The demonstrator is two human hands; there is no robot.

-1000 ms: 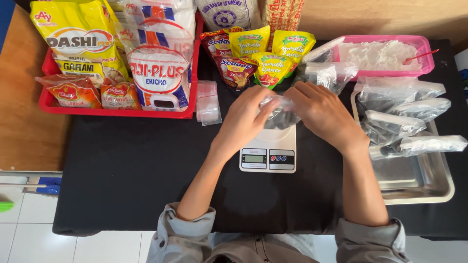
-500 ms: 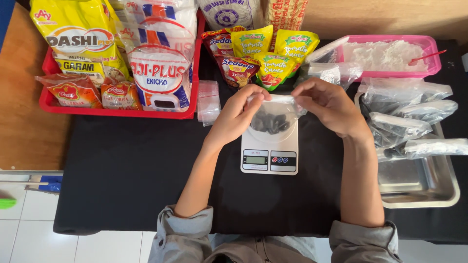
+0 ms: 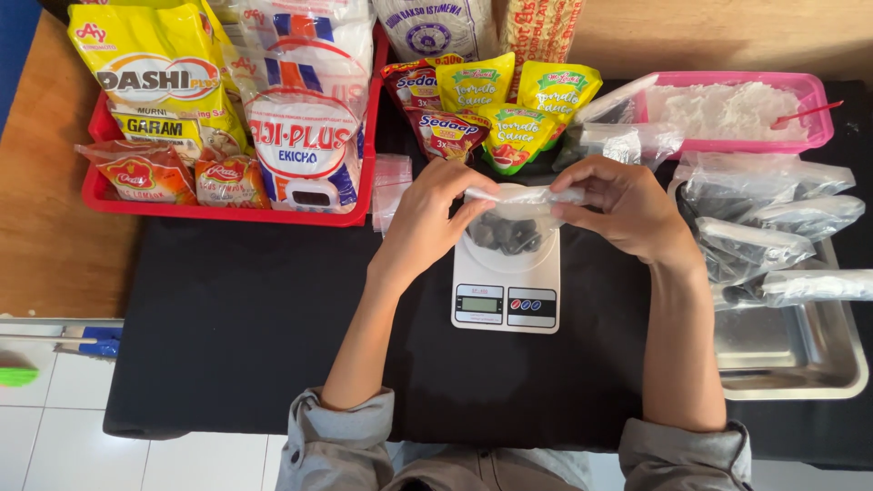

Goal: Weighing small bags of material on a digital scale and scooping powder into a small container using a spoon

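Since half a second ago, you have drawn the small clear bag [image 3: 512, 221] taut along its top edge. It hangs over the white scale [image 3: 506, 277], dark pieces gathered at its bottom. Your left hand [image 3: 427, 218] pinches the top left corner shut between thumb and fingers; your right hand [image 3: 627, 205] is clamped on the top right edge. Both forearms angle inward, wrists raised above the black tabletop [image 3: 245, 318]. Metal tray [image 3: 800, 355] at right holds filled clear bags. Pink tub [image 3: 818, 136] contains white powder. Red basket [image 3: 218, 211] holds seasoning packets.
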